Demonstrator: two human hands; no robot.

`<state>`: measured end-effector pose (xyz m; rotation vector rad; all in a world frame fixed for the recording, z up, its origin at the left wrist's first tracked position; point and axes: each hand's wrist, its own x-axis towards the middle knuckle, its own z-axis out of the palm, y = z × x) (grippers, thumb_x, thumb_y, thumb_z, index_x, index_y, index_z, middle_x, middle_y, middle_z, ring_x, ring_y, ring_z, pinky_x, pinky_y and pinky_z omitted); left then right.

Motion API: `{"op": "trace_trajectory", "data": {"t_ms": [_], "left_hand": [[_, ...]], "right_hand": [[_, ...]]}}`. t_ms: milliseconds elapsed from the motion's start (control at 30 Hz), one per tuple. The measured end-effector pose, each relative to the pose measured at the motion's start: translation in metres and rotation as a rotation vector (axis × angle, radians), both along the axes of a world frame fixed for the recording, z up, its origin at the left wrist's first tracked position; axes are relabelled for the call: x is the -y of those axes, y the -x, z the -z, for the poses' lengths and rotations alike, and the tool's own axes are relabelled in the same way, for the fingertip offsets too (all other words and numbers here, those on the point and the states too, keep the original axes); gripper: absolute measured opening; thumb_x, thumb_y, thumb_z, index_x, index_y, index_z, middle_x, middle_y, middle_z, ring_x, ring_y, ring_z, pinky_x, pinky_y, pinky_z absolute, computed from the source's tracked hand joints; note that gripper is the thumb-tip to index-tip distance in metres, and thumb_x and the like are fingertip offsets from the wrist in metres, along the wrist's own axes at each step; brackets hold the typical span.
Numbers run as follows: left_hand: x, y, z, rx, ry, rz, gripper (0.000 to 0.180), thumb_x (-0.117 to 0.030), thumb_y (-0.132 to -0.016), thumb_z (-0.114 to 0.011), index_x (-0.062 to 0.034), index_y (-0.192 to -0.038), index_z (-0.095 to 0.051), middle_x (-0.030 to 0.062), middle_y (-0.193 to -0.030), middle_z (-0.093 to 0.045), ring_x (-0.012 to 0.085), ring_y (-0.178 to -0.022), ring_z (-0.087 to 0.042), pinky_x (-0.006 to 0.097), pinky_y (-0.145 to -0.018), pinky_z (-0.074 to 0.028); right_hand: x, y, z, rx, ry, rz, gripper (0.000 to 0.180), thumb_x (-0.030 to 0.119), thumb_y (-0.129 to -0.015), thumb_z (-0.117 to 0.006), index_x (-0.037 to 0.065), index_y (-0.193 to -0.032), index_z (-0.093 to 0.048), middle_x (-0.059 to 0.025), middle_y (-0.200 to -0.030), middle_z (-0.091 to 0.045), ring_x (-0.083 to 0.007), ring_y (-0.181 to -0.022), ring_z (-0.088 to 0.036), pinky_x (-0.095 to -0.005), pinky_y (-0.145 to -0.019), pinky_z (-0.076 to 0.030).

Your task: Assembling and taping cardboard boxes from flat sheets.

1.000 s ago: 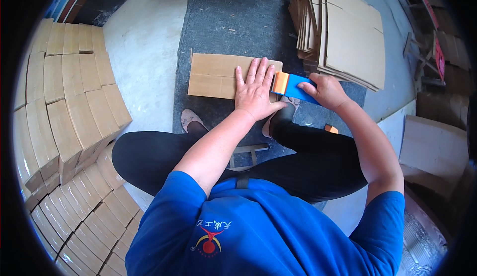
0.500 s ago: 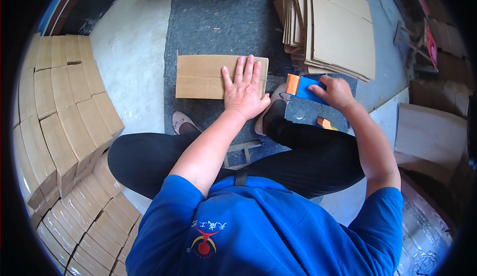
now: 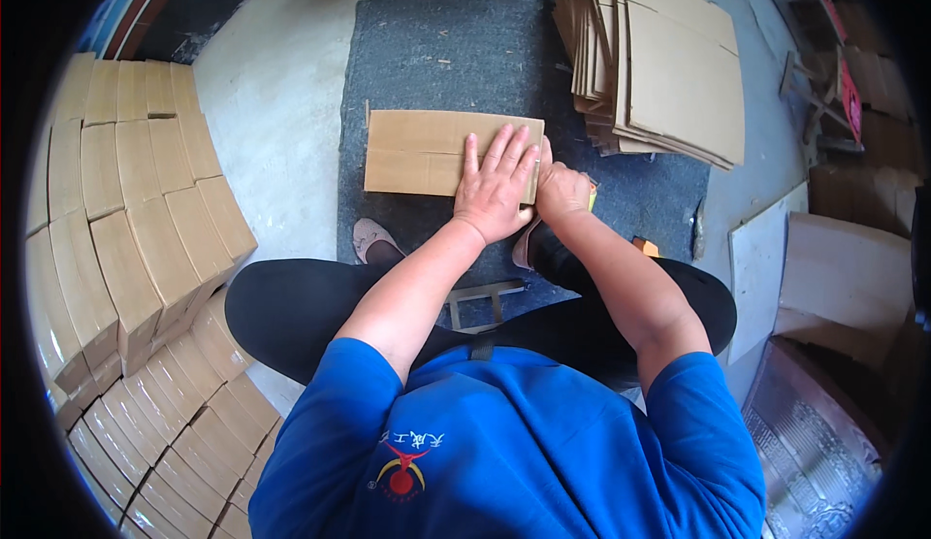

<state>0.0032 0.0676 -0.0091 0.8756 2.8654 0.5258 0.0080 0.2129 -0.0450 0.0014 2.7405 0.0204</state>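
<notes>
A brown cardboard box point(image 3: 412, 156) with its flaps closed lies across the dark mat in front of me. Flat on the right part of its top, fingers spread, rests my left hand point(image 3: 497, 185). My right hand point(image 3: 564, 190) is closed at the box's right end, close beside the left. A tape dispenser, blue and orange half a second ago, is in its grip; the hand now hides nearly all of it, with only a yellow-orange bit point(image 3: 593, 196) showing. Another small orange object point(image 3: 646, 247) lies by my right knee, partly covered.
Flattened cartons point(image 3: 684, 73) are piled at the far right of the dark mat point(image 3: 436, 44). Rows of closed cardboard boxes point(image 3: 145, 199) stand stacked along my left. A small metal frame point(image 3: 485, 298) is between my legs. Pale boards point(image 3: 839, 258) lean at the right.
My right hand has moved left, from beside the box to its right end, turning the tape dispenser out of sight. My left hand stays on the box. The whole view has shifted slightly.
</notes>
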Motion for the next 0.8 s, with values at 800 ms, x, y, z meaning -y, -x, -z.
{"op": "trace_trajectory", "data": {"t_ms": [800], "left_hand": [[0.133,0.014,-0.016,0.264,0.101,-0.628,0.079,-0.055,-0.095,-0.046,-0.0100,-0.154,-0.019,0.0089,-0.162,-0.013,0.0279,-0.148,-0.018,0.053,-0.119,-0.010]], "right_hand": [[-0.032,0.034,-0.049,0.372,0.296,-0.055,0.053,0.049,-0.092,-0.053,-0.001,-0.097,-0.069,-0.0246,-0.095,-0.068,-0.0370,-0.094,-0.067,-0.0445,-0.083,-0.050]]}}
